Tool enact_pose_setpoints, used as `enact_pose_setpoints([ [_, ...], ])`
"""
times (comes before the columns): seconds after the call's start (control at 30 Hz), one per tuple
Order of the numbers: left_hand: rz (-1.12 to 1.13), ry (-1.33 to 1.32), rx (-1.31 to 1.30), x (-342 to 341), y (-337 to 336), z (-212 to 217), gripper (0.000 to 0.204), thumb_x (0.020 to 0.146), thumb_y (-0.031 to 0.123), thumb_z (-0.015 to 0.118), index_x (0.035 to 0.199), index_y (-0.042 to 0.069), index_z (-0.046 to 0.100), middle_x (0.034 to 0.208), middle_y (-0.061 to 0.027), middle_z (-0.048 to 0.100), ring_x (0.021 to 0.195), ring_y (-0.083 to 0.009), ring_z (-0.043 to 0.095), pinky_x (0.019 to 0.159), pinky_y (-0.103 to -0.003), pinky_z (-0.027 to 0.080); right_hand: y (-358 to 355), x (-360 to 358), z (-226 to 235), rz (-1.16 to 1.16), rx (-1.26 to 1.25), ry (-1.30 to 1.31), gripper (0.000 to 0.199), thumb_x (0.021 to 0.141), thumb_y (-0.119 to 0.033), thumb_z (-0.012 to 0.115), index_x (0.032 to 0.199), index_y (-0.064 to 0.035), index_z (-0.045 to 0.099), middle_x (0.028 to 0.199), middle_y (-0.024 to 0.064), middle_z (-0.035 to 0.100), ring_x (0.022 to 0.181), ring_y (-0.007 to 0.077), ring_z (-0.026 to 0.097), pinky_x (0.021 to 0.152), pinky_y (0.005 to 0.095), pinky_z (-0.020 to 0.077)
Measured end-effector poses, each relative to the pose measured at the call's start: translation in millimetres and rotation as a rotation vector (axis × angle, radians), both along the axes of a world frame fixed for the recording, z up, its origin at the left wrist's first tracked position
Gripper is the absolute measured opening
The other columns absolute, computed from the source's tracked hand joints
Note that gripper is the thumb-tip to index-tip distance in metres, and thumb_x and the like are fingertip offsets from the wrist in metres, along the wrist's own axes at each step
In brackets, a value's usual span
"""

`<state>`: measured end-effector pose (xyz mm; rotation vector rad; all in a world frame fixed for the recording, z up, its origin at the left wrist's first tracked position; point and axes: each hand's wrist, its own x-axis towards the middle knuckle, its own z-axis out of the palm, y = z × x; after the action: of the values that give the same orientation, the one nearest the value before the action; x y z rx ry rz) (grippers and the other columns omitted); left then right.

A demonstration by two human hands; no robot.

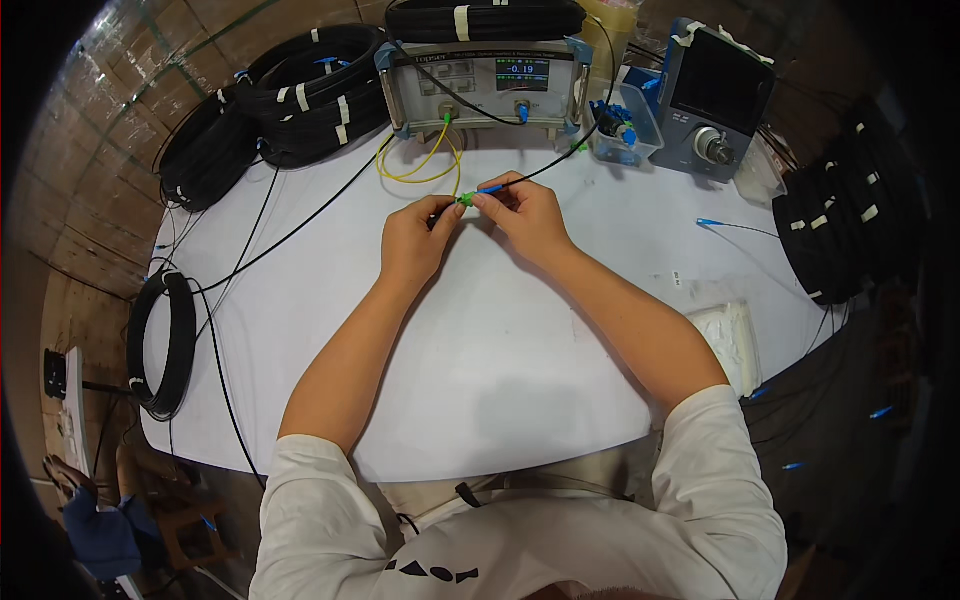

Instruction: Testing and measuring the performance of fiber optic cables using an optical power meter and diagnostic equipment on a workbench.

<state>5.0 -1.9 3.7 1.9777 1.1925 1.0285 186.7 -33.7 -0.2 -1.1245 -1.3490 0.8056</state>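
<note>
Because the big black rings of coiled cable (270,100) sit at the far left corner of the white tabletop (500,340), the middle is free for the hands. The left hand (415,240) pinches a small green plastic plug (464,199) near the far edge. The right hand (525,215) pinches it from the other side, along with a blue plug tip (491,187) on a thin black cable, so both ends meet. A thin yellow cable loop (425,165) runs back to the grey box with a little screen (485,85). At the right edge lie more black cable bundles (835,230).
</note>
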Motion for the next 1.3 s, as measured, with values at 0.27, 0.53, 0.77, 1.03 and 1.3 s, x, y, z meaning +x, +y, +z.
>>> enact_pose_setpoints([
  [0.27,0.046,0.074,0.06,-1,-3,2,0.024,0.091,0.022,0.07,0.103,0.001,0.072,0.081,-0.01,0.073,0.068,-0.0137,0.065,0.065,-0.028,0.05,2,-2,-2,0.004,0.007,0.01,0.018,0.091,-0.015,0.072,0.098,0.0006,0.066,0.083,0.0048,0.071,0.076,0.0081,0.064,0.069,0.0239,0.0512],
  [0.53,0.058,0.089,0.136,3,-7,9,0.026,0.09,0.025,0.071,0.103,0.002,0.073,0.078,-0.0107,0.072,0.067,-0.0159,0.067,0.063,-0.029,0.05,8,3,-9,0.098,-0.056,0.196,0.019,0.093,-0.015,0.068,0.104,0.0001,0.064,0.089,0.0032,0.07,0.081,0.0078,0.063,0.073,0.0224,0.0493],
  [0.77,0.033,0.088,0.101,2,-2,5,0.024,0.09,0.025,0.071,0.101,0.003,0.073,0.077,-0.0088,0.071,0.065,-0.0146,0.063,0.062,-0.028,0.049,10,7,-10,0.144,-0.095,0.296,0.021,0.096,-0.018,0.066,0.107,-0.0008,0.062,0.091,0.0031,0.068,0.08,0.0066,0.061,0.071,0.0213,0.0496],
  [1.03,0.09,0.085,0.199,0,-5,4,0.025,0.089,0.031,0.069,0.096,0.008,0.074,0.079,-0.0107,0.07,0.066,-0.0258,0.065,0.06,-0.035,0.049,8,3,-10,0.107,-0.037,0.203,0.017,0.093,-0.014,0.068,0.102,0.0,0.065,0.089,0.0041,0.07,0.082,0.0078,0.063,0.072,0.0224,0.0494],
  [1.3,0.089,0.092,0.167,1,-7,6,0.026,0.09,0.033,0.068,0.096,0.008,0.075,0.076,-0.0112,0.07,0.066,-0.0267,0.066,0.061,-0.037,0.049,9,3,-11,0.1,-0.044,0.196,0.019,0.094,-0.017,0.068,0.102,-0.0004,0.065,0.087,0.0029,0.07,0.078,0.0066,0.061,0.069,0.0222,0.0478],
])
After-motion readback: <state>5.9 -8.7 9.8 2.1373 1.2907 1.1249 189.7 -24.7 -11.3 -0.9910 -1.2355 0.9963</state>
